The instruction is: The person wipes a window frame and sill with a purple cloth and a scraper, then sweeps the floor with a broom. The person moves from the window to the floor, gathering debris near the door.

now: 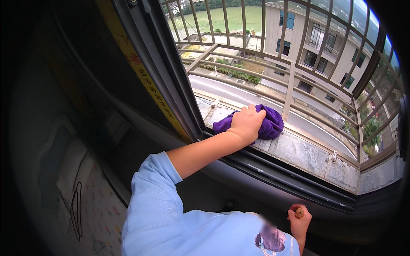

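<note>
A bunched purple cloth [271,123] lies on the tiled outer window ledge [301,153], just beyond the dark metal window track. On top of it rests my left hand [246,123], fingers curled into the fabric. Lower right, inside the window, my right hand [299,220] is closed around a brown, rounded-ended handle [299,212]; what the handle belongs to is hidden. The window's lower track [266,172] runs between my body and the ledge.
A metal security grille [290,92] encloses the ledge outside, with a road and building far below. The dark window frame [160,70] stands at the left. A wire hanger [76,214] lies on a patterned surface at lower left.
</note>
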`<move>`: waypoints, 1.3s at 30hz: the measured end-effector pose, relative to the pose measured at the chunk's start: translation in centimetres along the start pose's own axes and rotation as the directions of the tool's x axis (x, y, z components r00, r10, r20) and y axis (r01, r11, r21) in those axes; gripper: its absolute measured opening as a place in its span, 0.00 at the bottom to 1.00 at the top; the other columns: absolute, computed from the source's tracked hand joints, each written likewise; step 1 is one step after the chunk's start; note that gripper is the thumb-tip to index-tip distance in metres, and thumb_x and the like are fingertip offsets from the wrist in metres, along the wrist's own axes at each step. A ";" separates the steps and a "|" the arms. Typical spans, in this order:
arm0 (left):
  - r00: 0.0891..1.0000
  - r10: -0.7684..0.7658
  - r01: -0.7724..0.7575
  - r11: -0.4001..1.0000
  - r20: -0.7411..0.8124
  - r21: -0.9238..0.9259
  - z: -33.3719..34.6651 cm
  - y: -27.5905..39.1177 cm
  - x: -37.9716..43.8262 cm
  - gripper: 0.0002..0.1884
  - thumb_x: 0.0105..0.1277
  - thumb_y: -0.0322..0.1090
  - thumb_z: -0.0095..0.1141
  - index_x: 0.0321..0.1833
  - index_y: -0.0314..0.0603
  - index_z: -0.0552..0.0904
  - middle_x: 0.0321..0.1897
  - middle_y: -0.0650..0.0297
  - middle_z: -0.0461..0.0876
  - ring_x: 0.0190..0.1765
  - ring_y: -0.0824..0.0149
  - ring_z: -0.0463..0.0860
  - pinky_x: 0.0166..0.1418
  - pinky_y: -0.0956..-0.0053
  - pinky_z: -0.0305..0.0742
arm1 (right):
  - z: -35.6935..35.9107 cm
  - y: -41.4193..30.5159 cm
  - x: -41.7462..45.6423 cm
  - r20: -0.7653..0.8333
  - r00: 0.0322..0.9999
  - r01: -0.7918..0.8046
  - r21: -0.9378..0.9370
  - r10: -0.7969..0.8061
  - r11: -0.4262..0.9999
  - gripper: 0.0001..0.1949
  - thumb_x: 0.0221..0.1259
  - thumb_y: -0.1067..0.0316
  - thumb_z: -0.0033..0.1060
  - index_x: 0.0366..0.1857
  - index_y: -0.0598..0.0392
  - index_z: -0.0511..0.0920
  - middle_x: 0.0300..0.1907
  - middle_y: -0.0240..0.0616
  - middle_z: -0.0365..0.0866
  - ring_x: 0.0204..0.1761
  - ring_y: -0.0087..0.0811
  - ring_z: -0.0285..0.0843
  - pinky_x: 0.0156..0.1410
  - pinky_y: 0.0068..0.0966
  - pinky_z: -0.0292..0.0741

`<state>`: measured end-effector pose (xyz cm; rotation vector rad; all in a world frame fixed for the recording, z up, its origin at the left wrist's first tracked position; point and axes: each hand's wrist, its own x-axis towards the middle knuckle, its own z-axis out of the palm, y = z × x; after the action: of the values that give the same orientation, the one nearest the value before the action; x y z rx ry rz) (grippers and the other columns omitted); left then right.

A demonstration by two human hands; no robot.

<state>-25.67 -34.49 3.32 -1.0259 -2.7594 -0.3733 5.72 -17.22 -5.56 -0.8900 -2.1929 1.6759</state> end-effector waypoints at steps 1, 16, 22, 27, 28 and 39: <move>0.996 -0.033 0.037 0.998 -0.085 0.043 0.9 -0.4 0.8 0.18 0.48 0.24 0.56 0.45 0.47 0.74 0.39 0.51 0.73 0.43 0.50 0.77 0.42 0.60 0.76 | 0.8 -0.3 -0.1 0.020 1.000 0.007 0.014 -0.007 1.000 0.06 0.48 0.81 0.61 0.32 0.63 0.78 0.24 0.34 0.78 0.24 0.20 0.74 0.30 0.18 0.72; 0.470 -0.347 -0.521 0.633 -0.812 -0.572 -14.0 7.9 3.1 0.28 0.42 0.21 0.65 0.50 0.43 0.72 0.41 0.56 0.73 0.44 0.57 0.77 0.51 0.67 0.73 | 0.3 -2.1 -2.7 0.184 0.961 0.209 0.016 -0.208 0.978 0.06 0.49 0.82 0.60 0.32 0.62 0.78 0.25 0.31 0.78 0.24 0.17 0.72 0.29 0.15 0.71; 0.596 -0.192 -0.572 0.580 -0.780 -0.580 -15.5 7.0 -10.0 0.28 0.51 0.24 0.67 0.55 0.43 0.70 0.49 0.65 0.74 0.52 0.70 0.75 0.60 0.75 0.70 | -0.2 -1.1 -3.3 0.241 0.919 0.335 -0.061 -0.311 0.940 0.08 0.45 0.77 0.66 0.31 0.61 0.78 0.28 0.39 0.81 0.30 0.28 0.78 0.38 0.23 0.75; 0.544 -0.295 -0.258 0.832 -0.786 -0.491 -13.7 5.3 -23.8 0.28 0.51 0.26 0.67 0.55 0.40 0.69 0.51 0.62 0.70 0.54 0.68 0.71 0.62 0.72 0.64 | 1.1 -4.2 -4.4 0.278 0.772 0.617 -0.114 -0.571 0.779 0.08 0.45 0.77 0.65 0.32 0.59 0.79 0.31 0.41 0.80 0.31 0.34 0.79 0.38 0.24 0.76; 0.519 -0.314 -0.191 0.864 -0.795 -0.466 -13.3 4.7 -26.2 0.28 0.51 0.27 0.67 0.55 0.40 0.69 0.51 0.62 0.69 0.55 0.67 0.70 0.64 0.71 0.63 | 1.3 -4.5 -4.6 0.275 0.747 0.652 -0.124 -0.605 0.748 0.08 0.45 0.78 0.65 0.31 0.58 0.79 0.30 0.40 0.80 0.31 0.34 0.80 0.37 0.24 0.76; -0.014 -0.764 0.104 0.640 -0.645 -0.761 -11.3 -7.1 -42.0 0.23 0.58 0.25 0.59 0.58 0.41 0.71 0.56 0.57 0.71 0.57 0.58 0.75 0.62 0.65 0.74 | 7.7 -13.2 -6.7 0.346 0.539 0.791 -0.523 -0.768 0.319 0.13 0.40 0.75 0.66 0.35 0.54 0.78 0.36 0.36 0.79 0.35 0.38 0.77 0.36 0.31 0.76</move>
<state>1.85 -68.86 2.53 0.3384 -1.5197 -1.3746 2.70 -29.34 5.51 0.2239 -2.5690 0.4434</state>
